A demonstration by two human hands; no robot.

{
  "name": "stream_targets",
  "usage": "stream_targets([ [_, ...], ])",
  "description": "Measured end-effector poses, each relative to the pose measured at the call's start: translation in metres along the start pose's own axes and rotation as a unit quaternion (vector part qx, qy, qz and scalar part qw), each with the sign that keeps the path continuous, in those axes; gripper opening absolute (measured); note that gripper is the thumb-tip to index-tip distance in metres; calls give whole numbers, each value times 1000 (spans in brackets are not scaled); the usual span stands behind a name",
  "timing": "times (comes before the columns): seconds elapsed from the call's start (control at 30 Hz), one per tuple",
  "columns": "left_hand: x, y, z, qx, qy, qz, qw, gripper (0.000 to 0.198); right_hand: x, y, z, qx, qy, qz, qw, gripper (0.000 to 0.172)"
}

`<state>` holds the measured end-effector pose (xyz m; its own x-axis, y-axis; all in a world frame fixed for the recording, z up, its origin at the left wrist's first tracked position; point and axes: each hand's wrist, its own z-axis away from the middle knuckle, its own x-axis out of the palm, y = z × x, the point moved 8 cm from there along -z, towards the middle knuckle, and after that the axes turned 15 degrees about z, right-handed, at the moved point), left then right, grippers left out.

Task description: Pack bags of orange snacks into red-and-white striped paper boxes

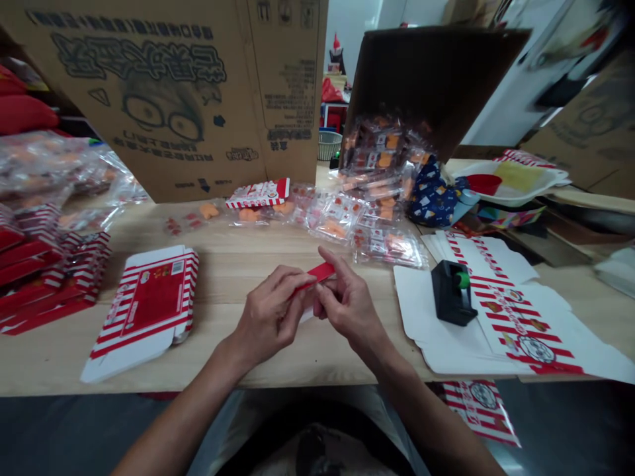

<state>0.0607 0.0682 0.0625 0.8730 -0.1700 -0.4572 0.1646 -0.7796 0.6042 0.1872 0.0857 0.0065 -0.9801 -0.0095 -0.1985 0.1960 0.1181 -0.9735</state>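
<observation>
At one o'clock, a carton (431,79) holds clear packets (381,158) — your left hand (272,307) and right hand (350,301) grip a narrow, plain red card (321,272).

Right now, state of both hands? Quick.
Left hand: closed, fingers gripping the near-left end of a flat red piece.
Right hand: closed, fingers on the same red piece at its other end.

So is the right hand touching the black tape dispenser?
Apart: the head view shows bare wood and white card between the right hand and the black tape dispenser.
</observation>
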Motion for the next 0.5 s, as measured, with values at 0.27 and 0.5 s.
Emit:
stream_targets([
  [0.27, -3, -8, -17, -91, 15, -69, 993, 13, 6, 6, -3, -16, 32, 9, 999, 86],
  [0.5, -65, -79, -7, -221, 195, -63, 954, 25, -6, 18, -3, -34, 34, 124, 991, 90],
])
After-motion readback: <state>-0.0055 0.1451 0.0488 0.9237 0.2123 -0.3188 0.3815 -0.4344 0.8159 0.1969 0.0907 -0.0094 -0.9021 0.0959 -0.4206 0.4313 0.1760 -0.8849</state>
